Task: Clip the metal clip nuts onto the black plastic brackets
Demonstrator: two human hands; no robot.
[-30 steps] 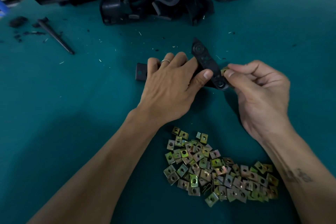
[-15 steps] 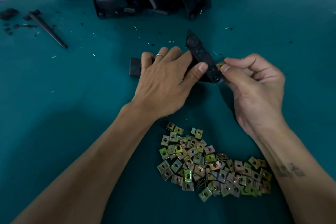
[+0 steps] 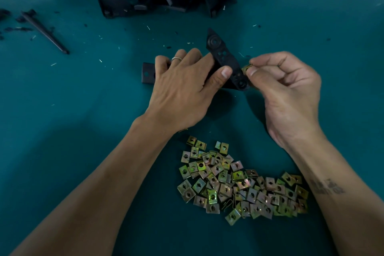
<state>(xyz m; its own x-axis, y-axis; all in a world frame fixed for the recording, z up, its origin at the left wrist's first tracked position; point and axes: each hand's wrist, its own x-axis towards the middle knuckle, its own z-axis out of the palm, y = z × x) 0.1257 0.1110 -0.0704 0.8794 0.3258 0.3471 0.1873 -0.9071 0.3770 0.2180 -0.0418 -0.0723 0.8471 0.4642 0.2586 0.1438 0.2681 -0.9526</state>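
Black plastic bracket (image 3: 224, 62) sits gripped in my left hand (image 3: 182, 91) at frame centre, above the teal counter (image 3: 83, 110). My right hand (image 3: 288, 93) pinches a brass-toned clip nut (image 3: 246, 68) against its lower end. Loose clip nuts (image 3: 239, 183) lie heaped lower centre.

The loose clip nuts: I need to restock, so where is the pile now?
The clip nut pile lies on the green table, near the viewer, between the forearms.

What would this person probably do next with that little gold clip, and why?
Probably slide the clip nut sideways onto the black bracket. The right hand pinches it right beside the bracket's edge, while the left hand holds the bracket.
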